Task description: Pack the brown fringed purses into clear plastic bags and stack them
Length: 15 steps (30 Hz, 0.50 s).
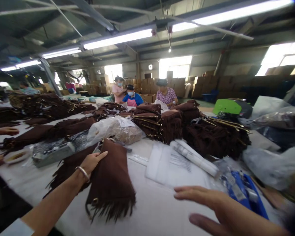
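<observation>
My left hand [93, 164], a bangle at its wrist, pinches the upper edge of a brown fringed bag [113, 177] between thumb and fingers. The bag's fringe hangs toward me, and a metal ring shows at its lower left corner. Partly beneath it lies another brown fringed piece [68, 170]. My right hand [218, 206] hovers over the white table [157, 209] at the lower right, thumb and fingers apart, holding nothing. Flat plastic sleeves [167, 164] with a rolled one [194, 157] on top lie beyond it.
Stacked brown bags [169, 124] and a fringed pile [216, 137] stand farther back. A blue tape dispenser [248, 193] sits at right, a green machine [227, 106] behind. A clear plastic bag [115, 129] lies mid-table. A co-worker's hands [5, 131] reach in from the left; several people sit or stand opposite.
</observation>
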Each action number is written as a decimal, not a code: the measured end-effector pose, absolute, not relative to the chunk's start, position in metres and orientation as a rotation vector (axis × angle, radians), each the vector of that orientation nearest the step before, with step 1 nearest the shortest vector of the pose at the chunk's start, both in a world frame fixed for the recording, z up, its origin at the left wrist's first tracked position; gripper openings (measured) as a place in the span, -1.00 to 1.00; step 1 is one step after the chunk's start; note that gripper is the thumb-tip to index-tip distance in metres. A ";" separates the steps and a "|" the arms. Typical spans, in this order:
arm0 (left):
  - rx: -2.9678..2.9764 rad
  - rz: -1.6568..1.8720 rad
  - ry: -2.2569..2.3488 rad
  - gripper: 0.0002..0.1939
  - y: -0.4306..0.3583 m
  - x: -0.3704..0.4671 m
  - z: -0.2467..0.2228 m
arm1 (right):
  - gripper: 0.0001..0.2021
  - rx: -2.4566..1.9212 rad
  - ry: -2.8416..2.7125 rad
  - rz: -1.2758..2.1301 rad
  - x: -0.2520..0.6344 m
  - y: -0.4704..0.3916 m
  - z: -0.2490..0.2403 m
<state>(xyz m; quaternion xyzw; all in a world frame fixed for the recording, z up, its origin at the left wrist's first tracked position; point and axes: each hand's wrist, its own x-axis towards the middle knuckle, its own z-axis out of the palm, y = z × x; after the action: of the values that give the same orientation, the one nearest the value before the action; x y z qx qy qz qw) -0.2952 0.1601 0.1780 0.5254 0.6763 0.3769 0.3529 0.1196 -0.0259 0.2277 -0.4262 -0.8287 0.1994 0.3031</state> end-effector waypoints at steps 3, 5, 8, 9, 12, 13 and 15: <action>1.173 1.005 1.515 -0.55 0.089 -0.223 0.135 | -0.60 -1.307 -2.136 0.588 0.115 -0.024 0.201; 0.796 1.072 1.250 -0.58 0.038 -0.170 0.096 | -0.56 -1.396 -2.066 0.461 0.111 -0.032 0.161; 0.461 0.942 1.094 -0.61 -0.027 -0.101 0.041 | -0.43 -1.480 -2.191 0.272 0.104 -0.060 0.087; 0.389 0.914 1.095 -0.63 -0.043 -0.084 0.028 | -0.38 -1.497 -2.262 0.232 0.101 -0.070 0.064; 0.329 0.866 1.123 -0.63 -0.069 -0.058 0.009 | -0.32 -1.539 -2.389 0.091 0.095 -0.092 0.008; 0.351 0.864 1.114 -0.62 -0.071 -0.057 0.008 | -0.32 -1.544 -2.395 0.033 0.095 -0.095 -0.004; 0.409 0.834 1.049 -0.60 -0.073 -0.063 0.010 | -0.30 -1.534 -2.379 -0.059 0.096 -0.093 -0.018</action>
<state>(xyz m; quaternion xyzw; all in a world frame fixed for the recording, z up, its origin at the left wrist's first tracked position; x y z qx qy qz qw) -0.0632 -0.0729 0.0102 0.1880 0.4828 0.3837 0.7644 0.0962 -0.0934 -0.0179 -0.5354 -0.8301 -0.0207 0.1543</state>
